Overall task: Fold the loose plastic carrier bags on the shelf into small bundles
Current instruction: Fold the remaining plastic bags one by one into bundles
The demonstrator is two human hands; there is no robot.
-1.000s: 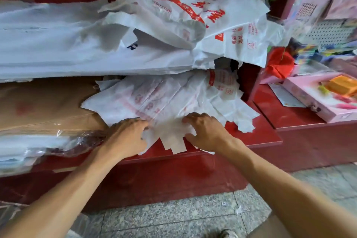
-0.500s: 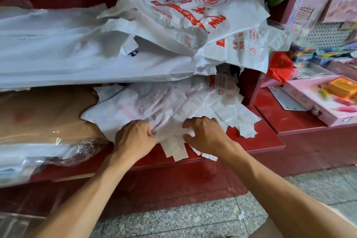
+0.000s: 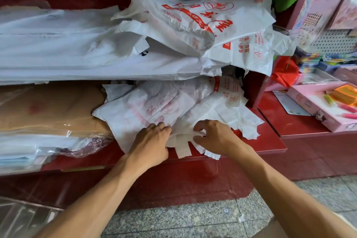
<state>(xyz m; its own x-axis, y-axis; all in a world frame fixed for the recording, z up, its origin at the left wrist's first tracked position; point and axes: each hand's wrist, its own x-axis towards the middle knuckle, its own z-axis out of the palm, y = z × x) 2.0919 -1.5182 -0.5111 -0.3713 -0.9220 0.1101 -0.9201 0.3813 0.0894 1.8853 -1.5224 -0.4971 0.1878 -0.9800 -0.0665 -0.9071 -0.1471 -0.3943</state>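
Bags: a flattened bag [image 3: 154, 110], thin, white and creased with faint red print, lies at the shelf's [image 3: 270, 141] front edge.
Left hand [image 3: 149, 144]: fingers curled, pinching the bag's handle strips.
Right hand [image 3: 214, 137]: fingers curled, pinching the same strips just beside it.
Risk: the slick film may slip or spring open, and the loose pile [image 3: 193, 25] overhanging above looks ready to slide down.
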